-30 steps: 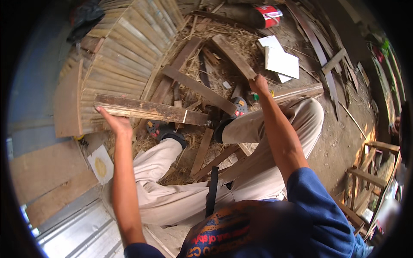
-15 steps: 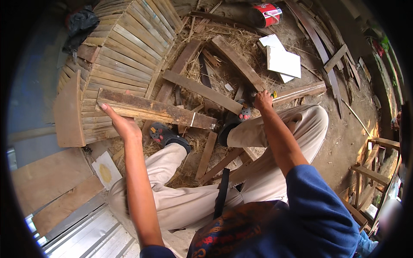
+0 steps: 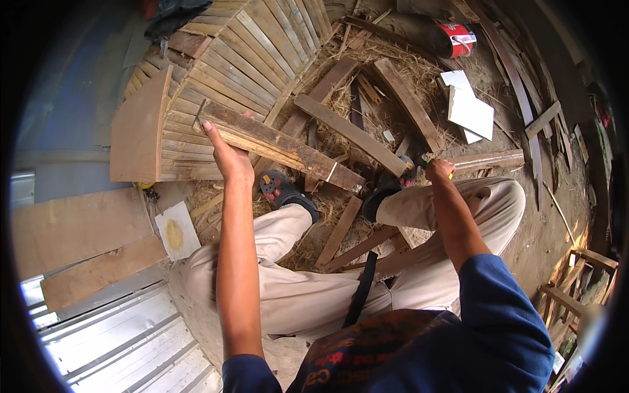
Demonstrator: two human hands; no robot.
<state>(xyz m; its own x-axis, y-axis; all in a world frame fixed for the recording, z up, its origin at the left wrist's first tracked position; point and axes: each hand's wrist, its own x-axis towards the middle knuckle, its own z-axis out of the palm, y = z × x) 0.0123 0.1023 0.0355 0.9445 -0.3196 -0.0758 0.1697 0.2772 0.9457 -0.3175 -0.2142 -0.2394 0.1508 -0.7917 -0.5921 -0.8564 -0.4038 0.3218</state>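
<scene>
A long, rough wooden plank point(image 3: 275, 144) slants across the middle, with a thin white band near its right end. My left hand point(image 3: 230, 156) grips its left end, thumb on top and the other fingers mostly hidden beneath. Farther right, my right hand point(image 3: 439, 171) is closed around a small yellow-and-green thing, mostly covered by the fingers, too little seen to name. That hand is beside the end of a brown timber point(image 3: 488, 162) on the ground. Below the held plank are my feet in dark clogs point(image 3: 286, 190), among loose boards.
A slatted wooden piece point(image 3: 255, 59) stands at the far left beside a brown panel point(image 3: 139, 128). White board pieces point(image 3: 470, 112) and a red can point(image 3: 453, 40) lie at the far right. Straw and crossed timbers point(image 3: 409, 101) cover the ground ahead. Corrugated metal point(image 3: 134, 340) is near left.
The view has turned, so the surroundings sit farther right in the picture. My left hand still grips the plank, and my right hand remains closed, with less of the yellow-and-green thing showing.
</scene>
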